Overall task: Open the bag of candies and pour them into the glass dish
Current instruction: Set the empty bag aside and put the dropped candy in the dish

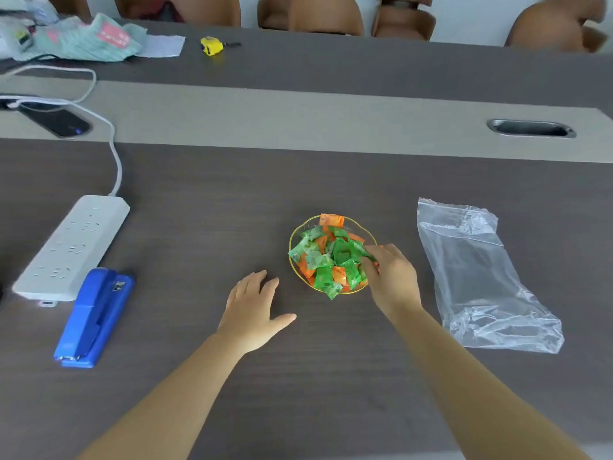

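A small glass dish (294, 235) with a yellowish rim stands on the dark table, heaped with green and orange wrapped candies (323, 257). My right hand (393, 278) rests at the dish's right edge, its fingertips pinching a green candy on the pile. My left hand (253, 307) lies flat on the table left of the dish, fingers spread, holding nothing. The clear plastic zip bag (477, 277) lies crumpled on the table to the right of the dish, with no candies visible inside.
A white power strip (73, 247) with its cable and a blue stapler (94, 317) lie at the left. A phone (56, 119) sits further back left, a cable slot (530, 128) back right, and a yellow tape measure (212, 45), papers and brown chairs along the far side.
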